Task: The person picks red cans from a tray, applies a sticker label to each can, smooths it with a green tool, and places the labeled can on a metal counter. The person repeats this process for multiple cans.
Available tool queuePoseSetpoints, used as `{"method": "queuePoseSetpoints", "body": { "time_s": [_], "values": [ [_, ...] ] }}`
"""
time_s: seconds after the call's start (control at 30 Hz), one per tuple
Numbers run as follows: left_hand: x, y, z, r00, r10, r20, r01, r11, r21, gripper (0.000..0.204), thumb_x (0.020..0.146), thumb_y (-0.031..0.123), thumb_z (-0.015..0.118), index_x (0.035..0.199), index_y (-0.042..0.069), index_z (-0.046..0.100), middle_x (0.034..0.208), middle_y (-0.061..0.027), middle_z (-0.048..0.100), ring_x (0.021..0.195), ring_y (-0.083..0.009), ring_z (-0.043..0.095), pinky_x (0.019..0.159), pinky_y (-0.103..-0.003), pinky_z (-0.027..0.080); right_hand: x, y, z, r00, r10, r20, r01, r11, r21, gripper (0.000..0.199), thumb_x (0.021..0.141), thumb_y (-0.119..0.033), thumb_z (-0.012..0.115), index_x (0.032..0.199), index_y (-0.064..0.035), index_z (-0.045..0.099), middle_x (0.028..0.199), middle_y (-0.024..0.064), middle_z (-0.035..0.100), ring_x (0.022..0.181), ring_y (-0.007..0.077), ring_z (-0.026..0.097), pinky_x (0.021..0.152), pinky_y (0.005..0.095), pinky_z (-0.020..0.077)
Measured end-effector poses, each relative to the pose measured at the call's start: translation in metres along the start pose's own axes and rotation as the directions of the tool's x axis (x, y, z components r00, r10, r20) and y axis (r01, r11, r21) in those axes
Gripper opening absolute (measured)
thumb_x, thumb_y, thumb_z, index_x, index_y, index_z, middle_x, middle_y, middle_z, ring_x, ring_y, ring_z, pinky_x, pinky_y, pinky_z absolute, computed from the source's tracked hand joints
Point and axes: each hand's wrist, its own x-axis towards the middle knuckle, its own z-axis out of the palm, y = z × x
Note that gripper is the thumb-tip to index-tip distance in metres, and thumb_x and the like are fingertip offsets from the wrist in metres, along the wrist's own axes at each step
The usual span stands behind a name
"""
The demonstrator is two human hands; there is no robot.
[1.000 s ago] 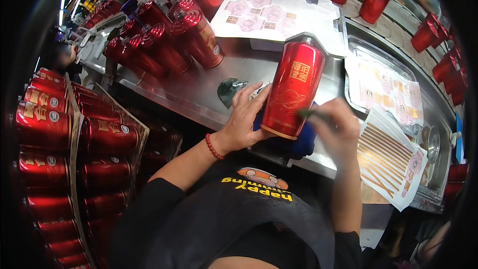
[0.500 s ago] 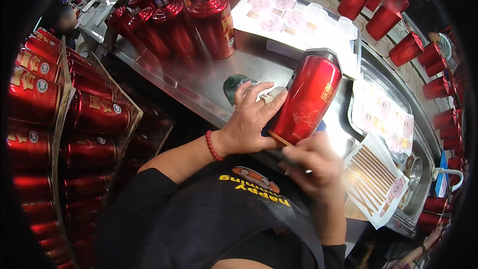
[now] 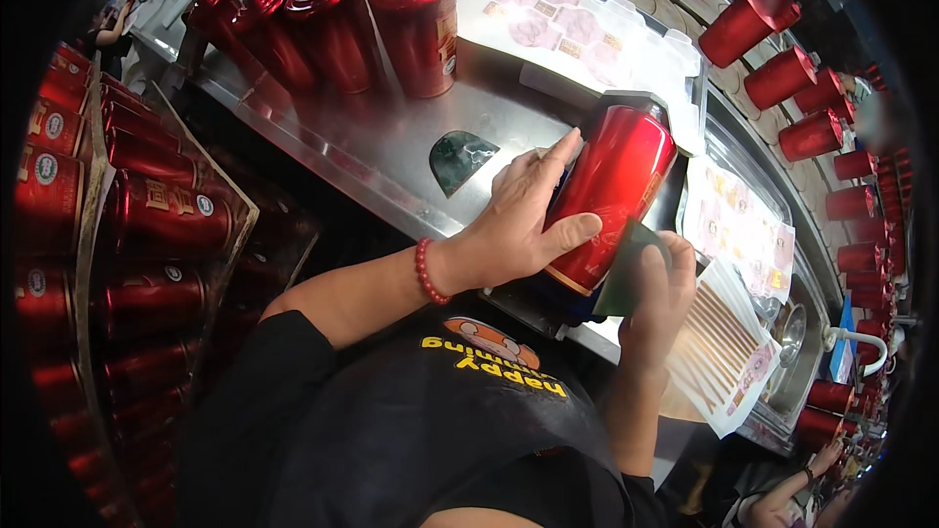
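Note:
A red bottle (image 3: 614, 186) lies tilted in front of me, its lower end towards me. My left hand (image 3: 518, 220) rests along its left side, fingers stretched out and thumb lying on the red face. At the bottle's lower right, my right hand (image 3: 657, 293) pinches a thin dark green scraper (image 3: 624, 269) whose edge meets the bottle's side. A second flat piece, dark green and marbled (image 3: 462, 161), lies on the steel table (image 3: 342, 152) beyond my left hand. What supports the bottle from below is mostly hidden.
Several red bottles (image 3: 416, 34) stand at the far left. White trays hold printed label sheets (image 3: 572, 20), and a sheet with brown strips (image 3: 719, 342) lies at right. Red bottles (image 3: 782, 83) ride a curved conveyor. Stacked red bottles (image 3: 166, 210) fill racks at left.
My left hand has moved from beside the bottle onto its face. My right hand has risen from the lower end to the right side, the green scraper now plainly showing.

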Motion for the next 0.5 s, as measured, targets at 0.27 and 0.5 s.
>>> {"method": "queuePoseSetpoints", "body": {
  "time_s": [0.27, 0.5],
  "values": [
    [-0.001, -0.013, 0.003, 0.998, -0.054, -0.012, 0.052, 0.994, -0.101, 0.071, 0.103, 0.030, 0.058, 0.157, -0.005, 0.027, 0.152, -0.0226, 0.042, 0.140, -0.0296, 0.040, 0.116, -0.040, 0.031, 0.013, -0.028, 0.029, 0.940, -0.306, 0.151, 0.332, 0.721, -0.608, 0.022, 0.094, -0.008, 0.060, 0.113, 0.0023, 0.058, 0.089, 0.0182, 0.067, 0.076, 0.0249, 0.068, 0.069, 0.0370, 0.0524],
    [-0.021, -0.022, -0.037, 0.998, 0.045, 0.036, -0.051, 0.982, 0.183, 0.062, 0.103, 0.040, 0.054, 0.149, 0.000, 0.043, 0.145, -0.0211, 0.052, 0.134, -0.0330, 0.048, 0.116, -0.045, 0.028, 0.027, -0.059, 0.033, 0.844, -0.385, 0.373, 0.532, 0.523, -0.665, 0.019, 0.093, -0.009, 0.064, 0.110, -0.0021, 0.060, 0.085, 0.0187, 0.068, 0.070, 0.0376, 0.069, 0.066, 0.0420, 0.0541]
  ]
}}
